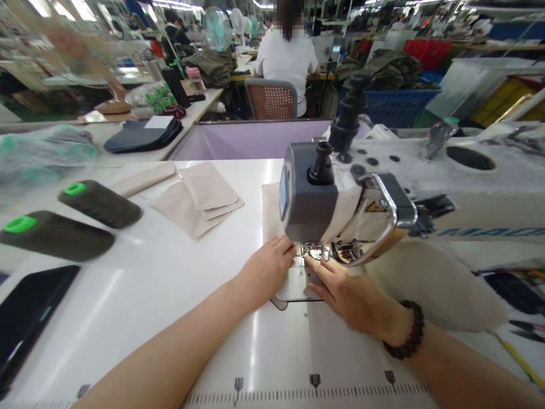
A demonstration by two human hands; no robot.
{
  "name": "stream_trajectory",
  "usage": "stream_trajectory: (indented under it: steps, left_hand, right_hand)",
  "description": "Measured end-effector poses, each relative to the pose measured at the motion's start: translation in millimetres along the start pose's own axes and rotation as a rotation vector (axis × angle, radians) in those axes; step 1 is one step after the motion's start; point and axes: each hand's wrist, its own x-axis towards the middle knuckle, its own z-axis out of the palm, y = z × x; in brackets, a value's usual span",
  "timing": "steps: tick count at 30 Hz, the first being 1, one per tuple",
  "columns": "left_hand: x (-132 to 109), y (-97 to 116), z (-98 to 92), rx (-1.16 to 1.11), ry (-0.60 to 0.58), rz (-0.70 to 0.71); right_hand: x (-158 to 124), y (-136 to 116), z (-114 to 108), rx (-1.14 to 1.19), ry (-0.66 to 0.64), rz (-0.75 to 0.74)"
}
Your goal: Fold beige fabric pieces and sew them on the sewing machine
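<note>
A sewing machine (313, 196) with a grey head stands before me, its needle and presser foot just above a metal plate (293, 287). From behind the head a strip of beige fabric (271, 210) shows on the left. My left hand (275, 267) lies flat left of the presser foot, fingertips at the fabric's near end. To the right of the foot, my right hand (351, 289) rests with fingers stretched toward the needle. Any cloth under the fingertips is mostly hidden. A larger beige piece (434, 284) lies beyond my right wrist.
Stacked beige fabric pieces (208, 193) lie left of the machine. Two dark thread cones (100, 204), a black phone (32, 318) and a plastic bag (46, 150) are farther left. Scissors (528, 329) lie at right. A person in white (285, 65) sits ahead.
</note>
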Motion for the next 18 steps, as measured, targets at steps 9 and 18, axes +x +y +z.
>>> stream_trajectory:
  steps: [9, 18]
  left_hand:
    - [0.5, 0.6, -0.6, 0.024, 0.006, 0.002]
    - [-0.8, -3.4, 4.4, 0.048, 0.023, 0.04]
  right_hand:
    - [0.8, -0.6, -1.8, -0.027, 0.056, -0.021]
    - [-0.9, -0.2, -2.1, -0.051, 0.065, -0.028]
